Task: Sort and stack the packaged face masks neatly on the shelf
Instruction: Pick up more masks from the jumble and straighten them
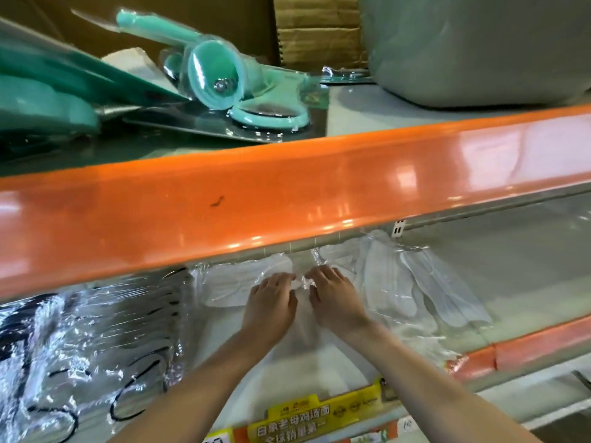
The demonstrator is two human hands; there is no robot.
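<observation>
Both of my hands reach into the lower shelf (527, 260), under the orange beam (287, 193). My left hand (271, 302) and my right hand (335, 295) lie side by side, palms down, on a clear-wrapped pack of white face masks (224, 282), with their fingertips curled into the crinkled plastic at its far edge. More white masks in clear wrap (425, 282) lie spread out to the right of my right hand. A stack of clear packs with black ear loops (80, 353) fills the left of the shelf.
On the upper shelf lie teal packaged tools and scissors (217, 75) at the left, and a large grey wrapped bundle (479, 49) at the right. Cardboard boxes (316, 24) stand behind. A yellow price label (323, 417) hangs on the lower shelf's front edge.
</observation>
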